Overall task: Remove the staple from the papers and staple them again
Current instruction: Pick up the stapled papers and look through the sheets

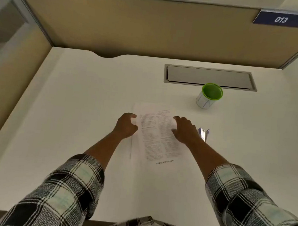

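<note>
- White desk (72, 124) inside a tan-walled cubicle fills the view from the head camera.
- Left hand (126, 125) sits at the left edge of the papers (158, 135), fingers loosely curled, gripping nothing.
- Right hand (185, 131) lies over the papers' right edge, fingers relaxed and bent, holding nothing.
- Papers lie flat at the desk's middle, printed side up, between the two hands.
- Stapler (203, 134) rests on the desk just beside the right hand, on its outer side.
- Green-rimmed cup (209, 96) stands farther back, near a grey cable hatch (210, 77).
- Blue sign (281, 19) reading 013 hangs on the rear wall.
</note>
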`<state>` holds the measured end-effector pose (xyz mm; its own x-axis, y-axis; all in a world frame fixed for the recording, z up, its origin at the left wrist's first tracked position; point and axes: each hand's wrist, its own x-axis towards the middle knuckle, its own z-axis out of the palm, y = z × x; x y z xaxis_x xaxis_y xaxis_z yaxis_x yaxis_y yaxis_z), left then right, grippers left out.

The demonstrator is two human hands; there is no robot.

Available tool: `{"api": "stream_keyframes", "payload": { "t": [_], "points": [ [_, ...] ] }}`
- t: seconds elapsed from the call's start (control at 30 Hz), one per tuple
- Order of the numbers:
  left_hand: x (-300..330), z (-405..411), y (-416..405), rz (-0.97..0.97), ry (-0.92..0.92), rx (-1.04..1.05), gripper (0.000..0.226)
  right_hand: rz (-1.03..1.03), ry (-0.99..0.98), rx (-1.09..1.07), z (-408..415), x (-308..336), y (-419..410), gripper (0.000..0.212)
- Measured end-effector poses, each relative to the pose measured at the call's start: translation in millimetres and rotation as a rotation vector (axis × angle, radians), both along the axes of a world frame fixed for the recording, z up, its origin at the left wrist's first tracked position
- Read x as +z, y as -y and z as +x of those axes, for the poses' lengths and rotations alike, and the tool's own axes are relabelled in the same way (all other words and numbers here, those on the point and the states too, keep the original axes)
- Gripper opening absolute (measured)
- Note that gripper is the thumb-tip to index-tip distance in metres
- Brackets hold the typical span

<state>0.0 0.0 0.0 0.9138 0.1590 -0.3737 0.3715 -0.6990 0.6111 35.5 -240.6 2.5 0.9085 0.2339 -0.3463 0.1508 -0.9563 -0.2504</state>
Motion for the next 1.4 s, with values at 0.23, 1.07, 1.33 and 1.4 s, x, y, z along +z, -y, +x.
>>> {"api": "stream_keyframes", "payload": {
  "t": [0.23, 1.07, 1.33, 1.4],
  "points": [
    [-9, 4, 5, -0.24, -0.008, 0.329, 0.054, -0.015, -0.103, -0.077, -12, -15, 0, 0.069],
    [18, -2, -8, -0.652, -0.048, 0.369, 0.026, 0.668, -0.132, -0.507, 0, 3, 12, 0.07],
    [35, -9, -23, -0.71, 0.039, 0.387, 0.037, 0.951, -0.148, -0.539, 6, 25, 12, 0.023],
    [38, -11, -23, -0.7, 0.104, 0.389, 0.027, 0.931, -0.103, -0.531, 6, 29, 11, 0.015]
  ]
}}
